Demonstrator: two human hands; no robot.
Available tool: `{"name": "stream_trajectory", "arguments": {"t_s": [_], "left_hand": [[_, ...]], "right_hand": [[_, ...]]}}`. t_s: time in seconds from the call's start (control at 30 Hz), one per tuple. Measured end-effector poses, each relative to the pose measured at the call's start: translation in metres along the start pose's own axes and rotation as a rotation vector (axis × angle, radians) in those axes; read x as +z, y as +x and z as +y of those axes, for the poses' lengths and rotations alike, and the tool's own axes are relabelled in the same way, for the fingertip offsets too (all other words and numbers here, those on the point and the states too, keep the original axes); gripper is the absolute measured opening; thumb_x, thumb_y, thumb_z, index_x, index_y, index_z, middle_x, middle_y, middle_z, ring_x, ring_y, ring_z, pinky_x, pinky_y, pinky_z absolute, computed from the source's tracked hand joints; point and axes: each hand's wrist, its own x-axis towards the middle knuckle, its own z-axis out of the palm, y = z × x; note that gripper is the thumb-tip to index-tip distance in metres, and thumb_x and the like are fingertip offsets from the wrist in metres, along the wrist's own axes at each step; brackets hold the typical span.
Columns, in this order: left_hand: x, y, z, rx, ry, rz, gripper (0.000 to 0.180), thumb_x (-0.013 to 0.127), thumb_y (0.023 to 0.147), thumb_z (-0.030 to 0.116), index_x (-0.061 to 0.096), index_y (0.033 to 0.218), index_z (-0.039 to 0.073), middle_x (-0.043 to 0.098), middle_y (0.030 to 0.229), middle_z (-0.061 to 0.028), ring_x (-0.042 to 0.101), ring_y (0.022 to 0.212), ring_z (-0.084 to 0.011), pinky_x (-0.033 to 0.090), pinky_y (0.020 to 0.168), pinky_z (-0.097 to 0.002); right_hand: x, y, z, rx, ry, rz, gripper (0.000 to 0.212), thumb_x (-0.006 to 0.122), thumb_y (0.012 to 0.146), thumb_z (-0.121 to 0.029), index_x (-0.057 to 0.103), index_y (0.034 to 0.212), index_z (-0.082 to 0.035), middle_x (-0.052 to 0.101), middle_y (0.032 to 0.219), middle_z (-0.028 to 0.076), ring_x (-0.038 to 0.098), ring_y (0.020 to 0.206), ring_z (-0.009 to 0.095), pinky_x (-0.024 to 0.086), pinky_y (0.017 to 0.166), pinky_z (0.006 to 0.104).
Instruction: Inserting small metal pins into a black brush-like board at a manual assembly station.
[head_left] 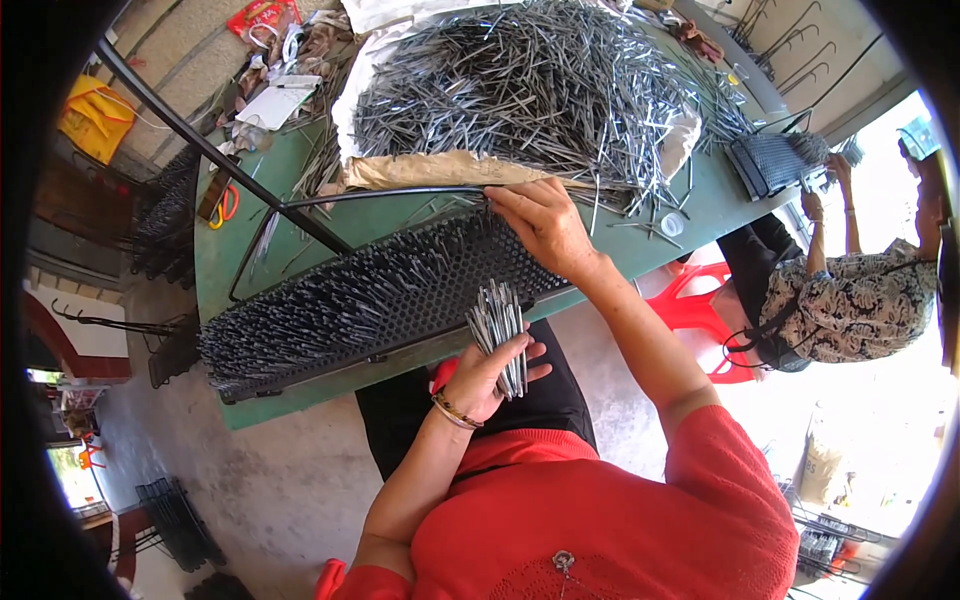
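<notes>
My left hand [478, 385] is closed around a bundle of thin metal rods [497, 330], held upright over my lap in front of the rack. A long black perforated rack [495, 262] lies slantwise on the table's near side. Metal rods [335, 300] stand densely in its holes from the left end to past the middle; bare holes show toward the right. My right hand [545, 222] is over the rack's far right part, fingers pinched together beside a bent black bar [400, 192]. Whatever those fingertips hold is hidden.
A big heap of loose metal rods [530, 90] lies in a paper-lined spread on the green table [240, 405]. Orange-handled scissors [229, 205] lie left. At right, a co-worker [850, 300] works at another rack [770, 162] near a red stool [690, 305].
</notes>
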Motion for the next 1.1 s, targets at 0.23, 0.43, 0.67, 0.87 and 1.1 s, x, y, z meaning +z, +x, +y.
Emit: {"name": "stream_trajectory", "arguments": {"t_s": [0.23, 0.43, 0.67, 0.87, 1.1], "left_hand": [[0.005, 0.001, 0.001, 0.006, -0.024, 0.039, 0.023, 0.06, 0.09, 0.01, 0.057, 0.112, 0.006, 0.06, 0.098, -0.0047, 0.062, 0.097, -0.0203, 0.056, 0.081, -0.0419], [0.003, 0.001, 0.001, 0.026, 0.006, 0.067, 0.025, 0.061, 0.09, 0.012, 0.057, 0.113, 0.007, 0.06, 0.098, -0.0042, 0.062, 0.096, -0.0183, 0.056, 0.08, -0.0391], [0.009, 0.003, 0.002, 0.071, -0.031, 0.019, 0.02, 0.057, 0.091, 0.007, 0.055, 0.111, 0.008, 0.059, 0.097, -0.0031, 0.063, 0.095, -0.0202, 0.057, 0.081, -0.0426], [0.018, 0.005, 0.004, 0.095, -0.046, 0.018, 0.018, 0.056, 0.091, 0.006, 0.055, 0.109, 0.008, 0.059, 0.098, -0.0029, 0.061, 0.097, -0.0194, 0.056, 0.082, -0.0438], [0.005, 0.008, -0.005, 0.08, -0.021, 0.048, 0.02, 0.058, 0.09, 0.008, 0.057, 0.109, 0.006, 0.06, 0.098, -0.006, 0.062, 0.099, -0.0228, 0.055, 0.083, -0.0457]], "right_hand": [[0.002, -0.003, 0.002, -0.066, -0.071, 0.026, 0.026, 0.069, 0.079, -0.01, 0.067, 0.104, -0.008, 0.065, 0.086, 0.006, 0.059, 0.08, 0.022, 0.04, 0.073, 0.034], [-0.013, -0.003, -0.014, -0.063, -0.058, 0.107, 0.022, 0.07, 0.079, -0.012, 0.067, 0.101, -0.005, 0.064, 0.08, 0.007, 0.06, 0.074, 0.022, 0.045, 0.07, 0.0341], [-0.052, -0.042, -0.048, 0.749, 0.593, -0.629, 0.024, 0.074, 0.081, -0.021, 0.069, 0.088, 0.001, 0.065, 0.074, 0.005, 0.054, 0.065, 0.006, 0.044, 0.056, 0.0257], [-0.049, -0.055, -0.037, 0.854, 0.88, -0.488, 0.021, 0.068, 0.085, -0.016, 0.066, 0.089, 0.005, 0.065, 0.074, 0.004, 0.058, 0.069, 0.007, 0.047, 0.061, 0.0244], [-0.057, -0.013, -0.018, 0.639, 0.723, -0.113, 0.023, 0.063, 0.088, -0.01, 0.061, 0.107, 0.003, 0.067, 0.089, 0.008, 0.063, 0.081, 0.012, 0.051, 0.072, 0.0264]]}}
